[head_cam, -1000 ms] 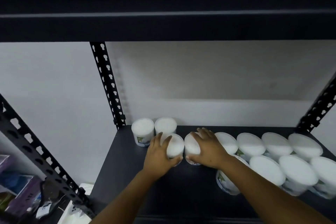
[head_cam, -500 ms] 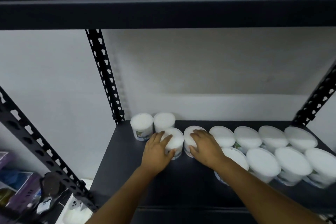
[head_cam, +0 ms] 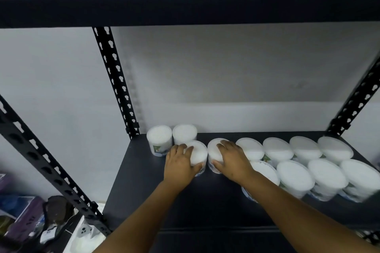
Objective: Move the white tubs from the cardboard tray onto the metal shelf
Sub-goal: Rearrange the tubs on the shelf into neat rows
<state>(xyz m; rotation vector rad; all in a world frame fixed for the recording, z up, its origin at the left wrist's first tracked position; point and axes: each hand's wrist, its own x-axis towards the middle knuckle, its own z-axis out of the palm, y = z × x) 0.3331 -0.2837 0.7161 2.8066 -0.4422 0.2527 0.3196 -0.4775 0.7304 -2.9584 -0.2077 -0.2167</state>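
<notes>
On the metal shelf (head_cam: 144, 191), round white tubs (head_cam: 296, 172), flat-lidded.

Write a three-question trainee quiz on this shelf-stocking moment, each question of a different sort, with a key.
1. True or false: the left hand grips a round white plastic tub standing on the dark metal shelf.
2. Multiple choice: the right hand grips a second white tub that is (A) in the air above the shelf, (B) standing on the shelf beside the left hand's tub, (C) stacked on another tub.
3. Fill in: the two tubs nearest the slotted black upright post stand at the shelf's back ____ corner.

Key: 1 true; 2 B; 3 left.
</notes>
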